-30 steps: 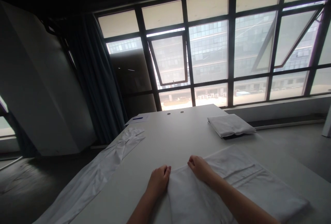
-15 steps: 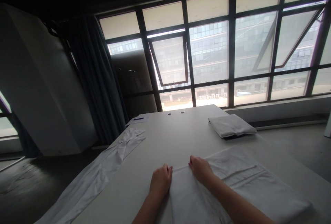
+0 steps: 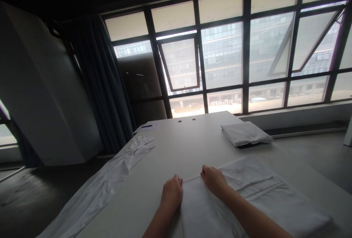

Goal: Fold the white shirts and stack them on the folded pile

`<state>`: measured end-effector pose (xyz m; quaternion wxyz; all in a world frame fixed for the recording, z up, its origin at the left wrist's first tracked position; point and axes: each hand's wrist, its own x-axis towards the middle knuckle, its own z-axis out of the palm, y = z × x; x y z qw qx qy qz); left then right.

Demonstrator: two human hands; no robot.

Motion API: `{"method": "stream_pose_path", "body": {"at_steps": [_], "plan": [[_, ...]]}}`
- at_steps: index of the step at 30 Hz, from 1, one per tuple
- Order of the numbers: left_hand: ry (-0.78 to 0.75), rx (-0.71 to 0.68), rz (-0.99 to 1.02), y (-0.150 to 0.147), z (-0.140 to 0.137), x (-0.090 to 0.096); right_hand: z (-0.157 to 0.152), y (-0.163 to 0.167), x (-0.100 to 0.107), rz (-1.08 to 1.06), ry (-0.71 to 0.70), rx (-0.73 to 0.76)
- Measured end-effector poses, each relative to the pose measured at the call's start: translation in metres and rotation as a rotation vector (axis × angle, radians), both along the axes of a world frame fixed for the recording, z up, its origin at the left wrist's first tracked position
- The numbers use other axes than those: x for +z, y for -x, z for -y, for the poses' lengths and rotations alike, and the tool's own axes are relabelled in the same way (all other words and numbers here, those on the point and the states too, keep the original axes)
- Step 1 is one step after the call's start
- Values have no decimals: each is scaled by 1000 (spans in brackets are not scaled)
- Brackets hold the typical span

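A white cloth (image 3: 264,194), folded in layers with a few creases, lies on the near right part of the white table (image 3: 176,146). My left hand (image 3: 172,191) is closed at the cloth's left corner, gripping its edge. A short way to the right, my right hand (image 3: 213,179) pinches the far edge of the same cloth, with the forearm crossing over it. Between the two hands the cloth's edge runs nearly straight. The fingertips of both hands are partly hidden.
A folded white cloth bundle (image 3: 246,134) sits at the table's right edge. Along the left edge lies a long, crumpled white cloth (image 3: 110,175), partly hanging over. A blue pen (image 3: 146,126) rests on paper at the far left corner. Windows (image 3: 222,55) stand behind the table.
Almost nothing differs; my left hand has shifted very slightly on the cloth's corner. The right hand stays in place on the edge.
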<state>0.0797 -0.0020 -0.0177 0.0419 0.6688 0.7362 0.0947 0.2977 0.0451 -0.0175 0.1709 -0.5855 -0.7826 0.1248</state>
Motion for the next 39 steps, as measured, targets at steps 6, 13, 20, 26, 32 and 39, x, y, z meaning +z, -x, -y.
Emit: {"method": "stream_pose_path", "body": {"at_steps": [6,13,20,26,32,39], "plan": [[-39,12,50,1,1,-1,0,0,-1,-15,7,-20],[-49,10,84,2,3,0,-2,-2,-1,-51,11,-33],[-36,-35,119,5,0,0,-3,-2,-3,-79,18,-20],[-19,5,110,7,2,3,-4,-2,-3,-80,17,-17],[22,-3,58,3,9,5,-5,-1,-4,-71,19,-27],[23,-51,53,2,10,1,-6,-2,-5,-68,5,-16]]}}
